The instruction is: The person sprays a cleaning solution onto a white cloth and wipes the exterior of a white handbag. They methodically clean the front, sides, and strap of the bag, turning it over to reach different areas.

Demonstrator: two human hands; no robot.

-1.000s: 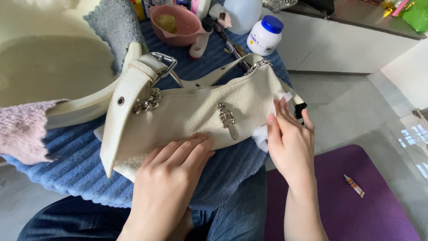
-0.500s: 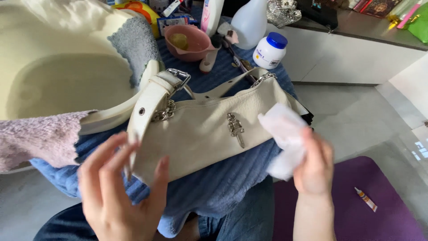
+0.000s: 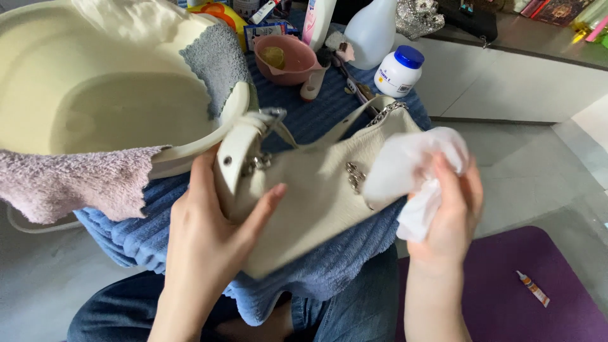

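A cream-white handbag (image 3: 310, 190) with metal chain trim lies on a blue ribbed towel (image 3: 329, 259) over my lap. My left hand (image 3: 212, 234) grips the bag's left end, thumb over the strap with its buckle (image 3: 269, 117). My right hand (image 3: 449, 206) is closed on a crumpled white wipe (image 3: 411, 168), held against the bag's right end.
A cream basin (image 3: 95, 95) of water sits at left, with a pink cloth (image 3: 69, 183) and a grey cloth (image 3: 218, 60) draped on its rim. Behind stand a pink bowl (image 3: 285, 60), a white jar with blue lid (image 3: 399, 73) and bottles. A small tube (image 3: 532, 288) lies on a purple mat (image 3: 538, 297).
My left hand lifted off the bag, then came back and gripped its left end. My right hand raised the wipe from the bag's edge and now holds it at the right end.
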